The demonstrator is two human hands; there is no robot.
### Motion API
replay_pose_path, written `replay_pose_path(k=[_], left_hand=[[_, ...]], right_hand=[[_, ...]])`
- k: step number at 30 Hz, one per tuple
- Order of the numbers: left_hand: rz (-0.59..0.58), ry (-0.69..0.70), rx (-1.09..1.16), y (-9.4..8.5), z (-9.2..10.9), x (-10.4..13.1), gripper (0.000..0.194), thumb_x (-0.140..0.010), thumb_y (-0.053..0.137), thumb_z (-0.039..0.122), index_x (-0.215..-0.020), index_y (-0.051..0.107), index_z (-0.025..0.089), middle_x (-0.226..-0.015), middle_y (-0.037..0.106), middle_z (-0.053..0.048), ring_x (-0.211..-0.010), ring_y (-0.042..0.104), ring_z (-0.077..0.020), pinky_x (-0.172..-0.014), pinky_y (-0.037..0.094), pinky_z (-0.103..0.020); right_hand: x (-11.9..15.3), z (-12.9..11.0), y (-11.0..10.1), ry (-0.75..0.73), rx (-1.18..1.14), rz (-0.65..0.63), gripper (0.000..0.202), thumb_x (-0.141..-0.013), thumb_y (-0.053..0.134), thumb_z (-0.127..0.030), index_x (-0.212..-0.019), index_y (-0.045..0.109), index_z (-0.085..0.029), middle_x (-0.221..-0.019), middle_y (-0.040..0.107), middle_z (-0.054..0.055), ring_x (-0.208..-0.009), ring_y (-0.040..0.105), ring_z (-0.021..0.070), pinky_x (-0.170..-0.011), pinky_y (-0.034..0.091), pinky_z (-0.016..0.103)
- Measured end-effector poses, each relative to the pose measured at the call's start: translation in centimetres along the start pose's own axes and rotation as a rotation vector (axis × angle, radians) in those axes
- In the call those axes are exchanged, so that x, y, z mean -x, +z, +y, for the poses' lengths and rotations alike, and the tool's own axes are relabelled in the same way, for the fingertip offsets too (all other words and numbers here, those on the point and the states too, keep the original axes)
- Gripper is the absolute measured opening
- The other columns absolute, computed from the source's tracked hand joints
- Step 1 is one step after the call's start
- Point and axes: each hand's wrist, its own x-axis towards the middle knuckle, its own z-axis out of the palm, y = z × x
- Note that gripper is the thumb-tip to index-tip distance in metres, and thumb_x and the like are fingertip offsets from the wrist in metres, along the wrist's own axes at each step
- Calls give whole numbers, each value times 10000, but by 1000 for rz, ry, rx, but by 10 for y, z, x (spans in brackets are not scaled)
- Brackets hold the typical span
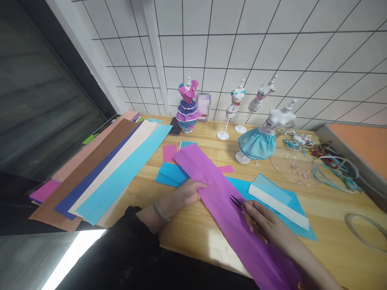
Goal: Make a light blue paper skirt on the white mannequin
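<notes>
A long purple sheet of crepe-like paper (217, 193) slants from the table's middle down to the lower right. My left hand (191, 191) grips its left edge, thumb on top and fingers underneath. My right hand (261, 219) is closed round a pair of scissors (238, 203) with dark blades and yellowish handles. The blades lie over the purple sheet, pointing up and left, slightly parted. Blue sheets (172, 174) lie partly under the purple one. To the right, a white strip (278, 205) and a light blue piece (272, 189) rest on more blue paper.
Long coloured sheets (121, 173) are stacked at left. At the back stand a mini mannequin in a ruffled dress (187, 108), two slim ones (237, 100) (261, 96) and one in a blue skirt (256, 143). Ribbons (335, 171) and a clear ring (367, 231) lie at right.
</notes>
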Motion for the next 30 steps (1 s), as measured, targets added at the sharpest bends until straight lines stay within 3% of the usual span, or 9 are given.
replay_pose_path(k=[6, 13, 25, 30], left_hand=[[35, -30, 9, 3, 5, 3, 338, -650, 571, -9, -959, 648, 105, -929, 726, -93, -964, 675, -236, -956, 493, -410], [29, -36, 21, 3, 6, 4, 314, -663, 566, -14, -943, 649, 99, -948, 725, -99, -1000, 667, -240, -973, 488, -414], [21, -34, 16, 2, 5, 4, 342, -677, 550, -18, -982, 655, 97, -958, 726, -96, -990, 671, -234, -964, 492, -404], [36, -48, 3, 4, 7, 5, 334, -679, 543, -21, -974, 657, 87, -950, 726, -110, -1005, 667, -225, -968, 490, -377]], right_hand=[[-6, 5, 6, 10, 16, -27, 447, -878, 381, -654, -779, 433, -221, -564, 525, -59, -337, 417, 66, -361, 322, 222], [-9, -4, 10, 41, 26, -37, 450, -871, 354, -666, -807, 420, -225, -559, 562, -52, -314, 442, 75, -339, 300, 216], [-20, -10, 17, -21, 0, -33, 457, -871, 339, -671, -751, 397, -234, -540, 509, -63, -320, 410, 79, -362, 323, 243], [-21, -4, 20, 7, -60, 0, 478, -826, 398, -715, -789, 406, -238, -539, 446, -75, -336, 330, 65, -347, 240, 222]])
